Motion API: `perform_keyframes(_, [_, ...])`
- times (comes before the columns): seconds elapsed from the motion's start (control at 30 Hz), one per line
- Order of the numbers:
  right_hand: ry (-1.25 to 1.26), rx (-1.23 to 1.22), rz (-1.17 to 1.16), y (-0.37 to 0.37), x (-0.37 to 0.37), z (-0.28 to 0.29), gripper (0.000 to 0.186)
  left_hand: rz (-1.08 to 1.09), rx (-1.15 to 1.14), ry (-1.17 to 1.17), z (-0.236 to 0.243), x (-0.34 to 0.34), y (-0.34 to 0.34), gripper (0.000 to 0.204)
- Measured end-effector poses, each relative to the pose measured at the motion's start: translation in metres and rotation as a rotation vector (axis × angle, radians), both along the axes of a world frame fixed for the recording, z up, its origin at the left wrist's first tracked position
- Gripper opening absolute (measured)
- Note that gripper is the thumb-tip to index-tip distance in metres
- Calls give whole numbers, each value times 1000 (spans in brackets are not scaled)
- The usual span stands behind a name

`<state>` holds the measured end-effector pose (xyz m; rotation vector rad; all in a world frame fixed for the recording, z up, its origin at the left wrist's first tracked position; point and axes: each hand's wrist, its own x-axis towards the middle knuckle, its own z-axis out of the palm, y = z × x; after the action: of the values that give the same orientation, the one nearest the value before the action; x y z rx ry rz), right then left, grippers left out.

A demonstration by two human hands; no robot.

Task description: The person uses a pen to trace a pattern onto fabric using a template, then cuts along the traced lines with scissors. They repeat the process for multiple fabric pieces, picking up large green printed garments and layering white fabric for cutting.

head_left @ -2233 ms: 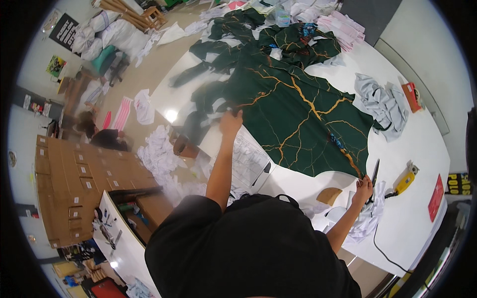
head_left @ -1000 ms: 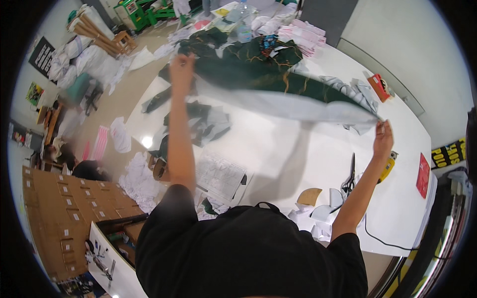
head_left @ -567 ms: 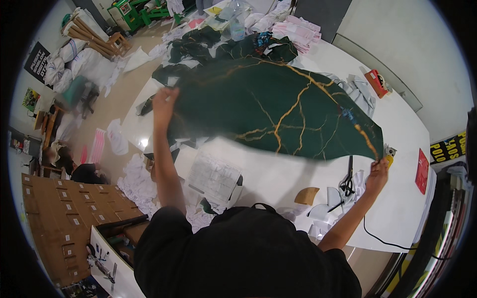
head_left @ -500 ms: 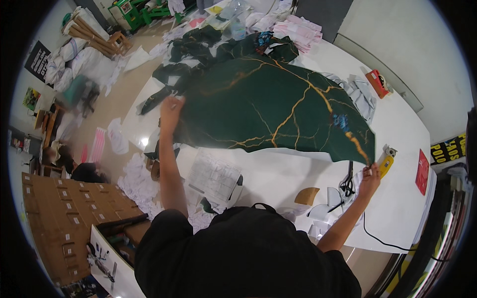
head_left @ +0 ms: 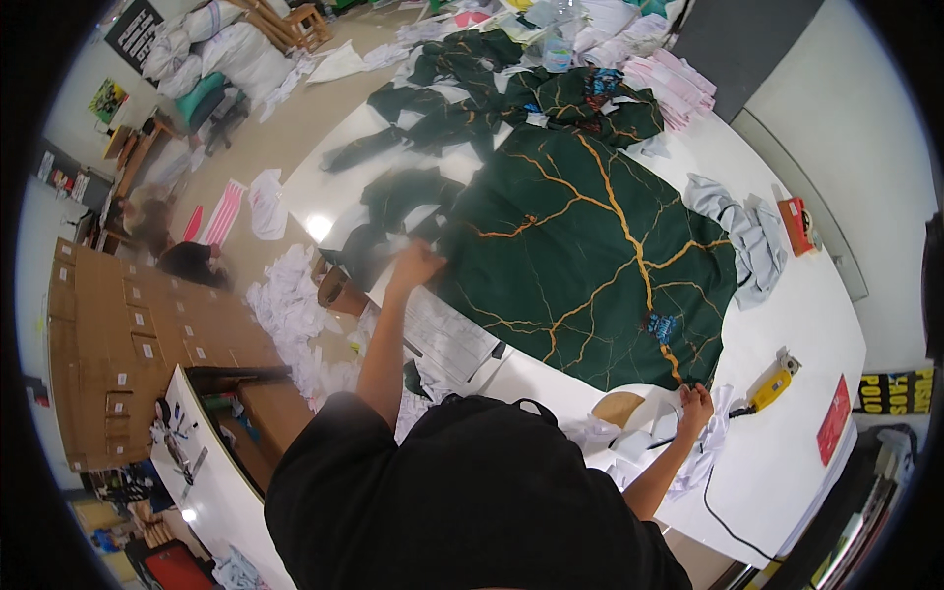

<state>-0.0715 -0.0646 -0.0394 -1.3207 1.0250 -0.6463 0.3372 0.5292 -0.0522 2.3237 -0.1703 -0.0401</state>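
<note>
"While the right hand point(head_left: 695, 408) pinches the lower right corner of the dark green fabric point(head_left: 575, 261), what is the left hand point(head_left: 420, 265) doing?"

"It's at the fabric's left edge; the fingers are blurred, so I can't tell whether they grip; the fabric spreads over the white worktop point(head_left: 801, 329), gold veins branching across it."

"Any writing?"

"Bold lettering on the black-and-yellow sign point(head_left: 895, 391) at far right; pale letters on the dark sign point(head_left: 133, 41) at upper left; white labels point(head_left: 147, 349) on the brown cartons point(head_left: 93, 344), too small to read."
</note>
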Motion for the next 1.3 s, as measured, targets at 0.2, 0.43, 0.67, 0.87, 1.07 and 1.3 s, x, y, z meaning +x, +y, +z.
perform_keyframes(0.2, [147, -44, 91, -11, -7, 10, 30, -92, 161, -18, 11, -10, -1, 32])
perform_keyframes(0.43, [230, -140, 223, -29, -26, 35, 39, -137, -214, 23, 56, 11, -9, 31])
perform_keyframes(0.67, [109, -138, 96, -61, -35, -5, 31, -53, -257, 32, 75, -5, -3, 35])
perform_keyframes(0.87, [98, -100, 94, -49, -26, 3, 29, 8, -233, 144, 59, -29, 13, 38])
perform_keyframes(1.07, [78, -69, 83, -43, -28, 19, 27, 71, -275, 77, 60, -34, 8, 37])
perform_keyframes(1.3, [-16, 20, 72, -30, -39, 48, 25, 95, -407, 245, 119, -28, 10, 53])
